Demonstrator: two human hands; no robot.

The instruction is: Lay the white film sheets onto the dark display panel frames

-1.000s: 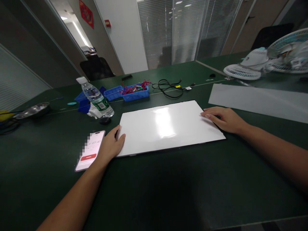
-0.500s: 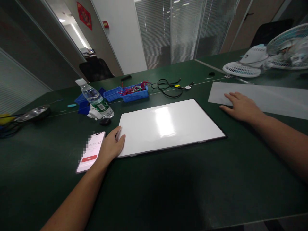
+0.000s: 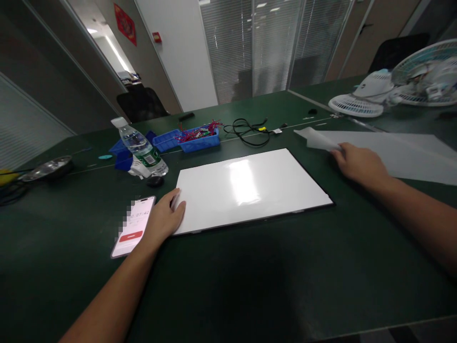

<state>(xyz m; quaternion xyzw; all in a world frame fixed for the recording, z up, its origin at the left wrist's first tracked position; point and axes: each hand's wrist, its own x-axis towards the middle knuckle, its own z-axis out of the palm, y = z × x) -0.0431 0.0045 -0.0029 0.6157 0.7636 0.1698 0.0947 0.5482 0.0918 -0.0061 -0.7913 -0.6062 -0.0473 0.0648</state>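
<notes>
Bare-handed work at a dark green table (image 3: 250, 281), as seen from within the room. Nearest lies the phone (image 3: 137, 224), screen up, its display bearing a red button; the person's left forearm passes just beside it. The left hand (image 3: 166, 214) rests at the left end of a white panel (image 3: 217, 190), thumb on the face and forefinger along the edge, with a narrow gap between them; whether the hidden fingers grip the panel from below, I cannot tell. The panel lies flat in the middle of the table, glossy face up, dark-edged, with a bright reflection near its centre. To its right and well apart from it, the right hand (image 3: 360, 164) holds the near edge of a translucent sheet (image 3: 410, 150) in a narrow pinch. The sheet's left end is bent and raised, while the remainder spreads over the table to the right. Beyond the phone sits a small black object (image 3: 155, 181), near the base of a clear, green-labelled bottle (image 3: 143, 147). Farther back are a blue tray (image 3: 203, 144) of red wires, a coiled black cable (image 3: 246, 133) and, at right, white fan parts (image 3: 357, 105). Behind the table stands a black chair (image 3: 141, 102); blinds (image 3: 230, 47) line the glass partition.
</notes>
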